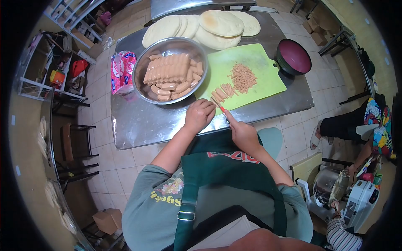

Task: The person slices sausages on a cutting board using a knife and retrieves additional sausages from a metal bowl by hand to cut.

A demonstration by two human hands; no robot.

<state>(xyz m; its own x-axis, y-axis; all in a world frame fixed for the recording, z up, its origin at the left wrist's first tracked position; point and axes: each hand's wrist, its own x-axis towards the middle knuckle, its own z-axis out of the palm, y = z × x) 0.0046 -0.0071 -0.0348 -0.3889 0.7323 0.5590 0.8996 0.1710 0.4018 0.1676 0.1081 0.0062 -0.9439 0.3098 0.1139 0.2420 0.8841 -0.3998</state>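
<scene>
My right hand [243, 134] grips a knife [222, 108] with an orange-red part near the handle, its blade pointing to the board's near-left corner. Beside the blade, my left hand [200, 115] is closed, its curled fingertips pressing on a sausage piece, mostly hidden under them. Sausage strips [224, 91] lie in a row on the lime-green cutting board [268, 79], just past the knife. Behind them is a heap of finely diced sausage [243, 78]. To the left, a steel bowl [138, 79] holds many whole sausages [167, 69], several still joined in a block.
Round flatbreads [222, 23] overlap along the metal table's [138, 134] far side. A black bowl [294, 57] with a dark red inside stands right of the board, a pink-and-white package [122, 72] left of the steel bowl. At right, other people's hands are at a machine [331, 186].
</scene>
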